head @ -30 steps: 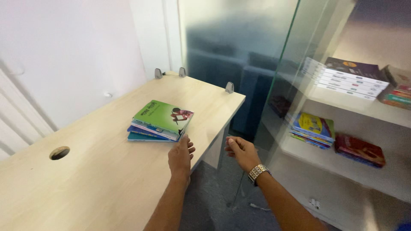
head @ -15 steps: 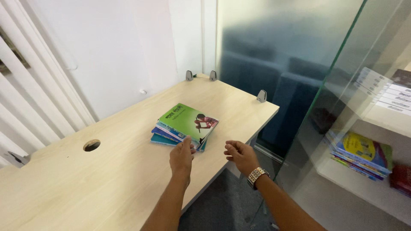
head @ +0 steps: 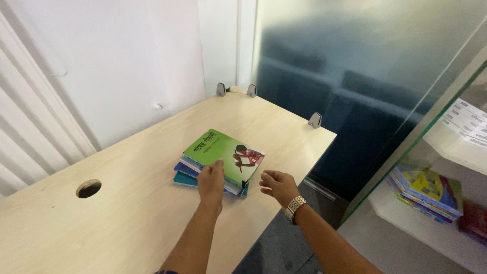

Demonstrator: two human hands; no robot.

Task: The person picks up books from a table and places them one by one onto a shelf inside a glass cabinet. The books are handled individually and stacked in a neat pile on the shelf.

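A small stack of thin books [head: 218, 160] lies on a light wooden desk [head: 127, 203], the top one with a green cover and a drawn figure. My left hand [head: 211, 181] rests flat on the near edge of the stack, fingers spread, touching the green cover. My right hand [head: 276, 185], with a metal watch on its wrist, hovers just right of the stack near the desk's edge, fingers loosely curled and holding nothing.
A round cable hole [head: 89, 188] sits in the desk at the left. Metal clamps [head: 315, 120] line the far edge by a frosted glass panel [head: 365, 76]. White shelves [head: 431, 223] at the right hold more colourful books [head: 426, 185]. A white wall stands behind.
The view has swung left and drawn closer to the desk. My left hand has moved from the desk edge onto the book stack; my right hand stays beside it.
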